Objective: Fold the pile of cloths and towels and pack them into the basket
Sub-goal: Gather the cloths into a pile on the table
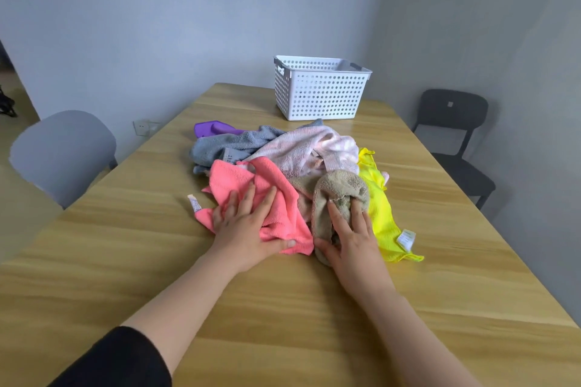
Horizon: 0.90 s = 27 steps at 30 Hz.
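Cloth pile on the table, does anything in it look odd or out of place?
Yes: a glossy purple item pokes out from behind the grey towel, on the far left. It looks smooth and shiny, unlike towelling; what it is cannot be told.
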Tool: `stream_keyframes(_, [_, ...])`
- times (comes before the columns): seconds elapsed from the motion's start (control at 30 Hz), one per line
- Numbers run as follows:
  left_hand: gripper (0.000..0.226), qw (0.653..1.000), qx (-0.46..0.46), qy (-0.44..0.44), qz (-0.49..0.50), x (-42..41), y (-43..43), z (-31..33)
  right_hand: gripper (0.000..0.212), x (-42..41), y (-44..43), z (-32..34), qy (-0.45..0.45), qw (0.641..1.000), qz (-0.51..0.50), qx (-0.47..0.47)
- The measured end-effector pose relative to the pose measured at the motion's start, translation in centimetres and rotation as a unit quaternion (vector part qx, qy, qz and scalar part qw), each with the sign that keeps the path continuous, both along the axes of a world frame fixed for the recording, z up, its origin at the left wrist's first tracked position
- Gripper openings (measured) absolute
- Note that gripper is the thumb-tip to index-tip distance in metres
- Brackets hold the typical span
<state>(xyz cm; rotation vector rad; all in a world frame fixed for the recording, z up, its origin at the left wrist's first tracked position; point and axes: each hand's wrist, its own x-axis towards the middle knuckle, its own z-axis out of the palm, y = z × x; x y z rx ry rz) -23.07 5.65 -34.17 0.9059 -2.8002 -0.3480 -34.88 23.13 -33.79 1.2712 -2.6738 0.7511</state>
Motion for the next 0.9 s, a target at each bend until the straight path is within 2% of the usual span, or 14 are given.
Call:
stream_keyframes(0.13, [0.103, 1.000, -0.005, 0.010, -0.001, -3.2, -2.4, -0.1, 0.070, -3.0, -2.6, -0.4, 0.011, 1.000, -0.010, -0.001])
stream_keyframes(0.3, [0.108, 0.999, -0.015, 0.041, -0.003, -4.9, -4.0, -0.6, 0.069, -4.7, -4.1, -0.8, 0.018, 1.000, -0.016, -0.019])
stream_keyframes(0.37, [0.109, 0.997, -0.011, 0.079, -0.009, -4.6, -4.0, -0.8, 0.069, -4.8, -4.1, -1.0, 0.016, 0.999, -0.014, -0.024])
stream_keyframes(0.47, [0.108, 0.983, 0.025, 0.181, -0.024, -3.8, -3.5, -0.6, 0.065, -4.7, -3.5, -0.6, -0.012, 0.998, 0.016, -0.058])
stream_keyframes(0.57, [0.086, 0.955, 0.022, 0.293, -0.042, -2.5, -2.0, -0.3, 0.048, -4.4, -2.0, 1.9, -0.100, 0.981, 0.039, -0.159])
stream_keyframes(0.6, [0.075, 0.943, 0.004, 0.330, -0.050, -2.2, -1.4, 0.0, 0.037, -4.3, -1.3, 2.9, -0.095, 0.978, 0.036, -0.182])
stream_keyframes(0.67, [0.056, 0.920, -0.008, 0.386, -0.067, -1.5, 0.2, 0.8, 0.015, -4.2, -0.3, 4.7, -0.015, 0.975, 0.015, -0.223])
stream_keyframes(0.7, [0.049, 0.912, -0.005, 0.405, -0.072, -1.1, 1.0, 1.3, 0.010, -4.2, -0.1, 5.5, 0.021, 0.972, 0.006, -0.234])
stream_keyframes(0.77, [0.036, 0.901, 0.006, 0.427, -0.075, -0.5, 2.2, 2.3, 0.016, -4.5, -0.4, 6.6, 0.056, 0.974, 0.003, -0.218])
stream_keyframes(0.87, [0.028, 0.903, 0.034, 0.420, -0.085, 0.3, 3.1, 3.4, 0.035, -5.3, -2.0, 7.5, 0.060, 0.989, 0.009, -0.137])
stream_keyframes(0.9, [0.027, 0.904, 0.039, 0.417, -0.087, 0.6, 3.4, 3.8, 0.034, -5.5, -2.4, 7.8, 0.059, 0.991, 0.009, -0.122])
